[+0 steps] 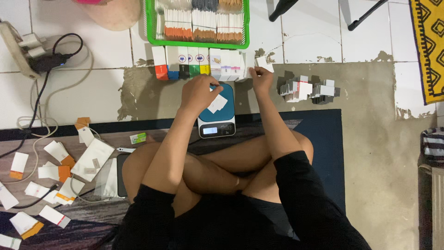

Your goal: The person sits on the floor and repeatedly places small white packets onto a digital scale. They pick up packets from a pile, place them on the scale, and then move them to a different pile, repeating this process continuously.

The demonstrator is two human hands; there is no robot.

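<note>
Two hands at a scale, cards in work.
Left hand (200, 92) pinched a white card (217, 103) over the scale (216, 121); right hand (262, 77), at two o'clock, apparently pinched another card (264, 63) beside the boxes (199, 62).

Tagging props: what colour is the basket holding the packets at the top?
Bright green basket, seen clearest in the head view, at the top of the frame.
</note>
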